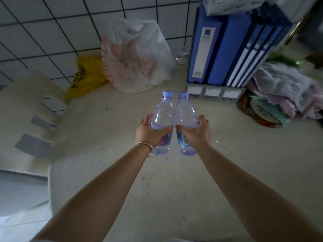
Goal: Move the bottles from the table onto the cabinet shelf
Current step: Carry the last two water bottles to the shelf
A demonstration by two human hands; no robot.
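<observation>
Left fingers: the left hand (148,132) is wrapped around the middle of the left bottle (162,117); the thumb lies across the near face just above the label and the other fingers curl round the far left side, only their tips showing.
Right fingers: the right hand (196,131) clasps the right bottle (186,116) at the same height, thumb across the near face, fingers closed round the right side.
Wrist: a thin metal bangle (145,147) sits on the left wrist, touching the lower part of the left bottle in this view.
Bottles: both are clear plastic with pale blue caps and coloured labels, held roughly upright and side by side, their shoulders touching or nearly so; whether the bases rest on the table (104,145) or hang just above it cannot be told.
Table: pale speckled top, the bottles over its middle.
Far left: a yellow bag (85,77) and a white plastic bag (138,55) with red print stand against the tiled wall (52,23).
Far right: blue file binders (227,46) stand in a grey rack.
Right edge: a heap of folded cloths (286,89), well apart from the hands.
</observation>
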